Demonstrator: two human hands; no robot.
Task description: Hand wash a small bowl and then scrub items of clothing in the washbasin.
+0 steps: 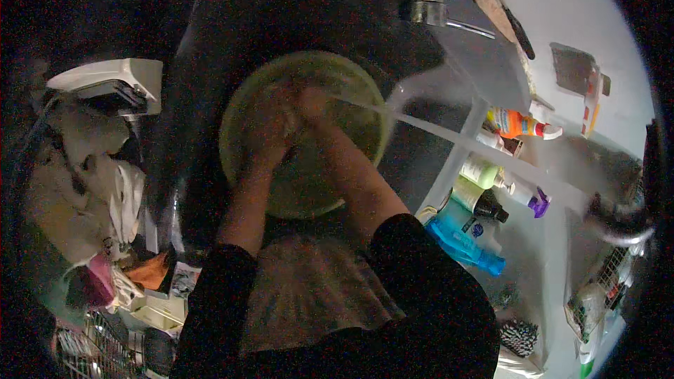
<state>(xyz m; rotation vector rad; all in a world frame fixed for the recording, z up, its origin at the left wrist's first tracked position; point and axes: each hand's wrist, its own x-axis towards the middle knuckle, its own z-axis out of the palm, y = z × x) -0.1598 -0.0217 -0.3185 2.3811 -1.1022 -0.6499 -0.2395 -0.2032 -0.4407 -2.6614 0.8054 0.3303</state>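
Both hands are inside a round, pale yellow-green basin (380, 150) in the middle of the dim view. My left hand (268, 139) is low on the basin's left side, with something pale between it and the other hand, too blurred to name. My right hand (314, 105) lies close beside it, near the middle, its wrist bent over the basin. The fingers of both hands are hard to make out in the dark. Dark sleeves are pushed up to the forearms.
A metal faucet (427, 2) is above and to the right. Along the right side lie an orange spray bottle (511, 122), a pale green pump bottle (480, 170) and a blue bottle (463, 245). Cloths (126, 200) and a wire rack (100, 347) are at the left.
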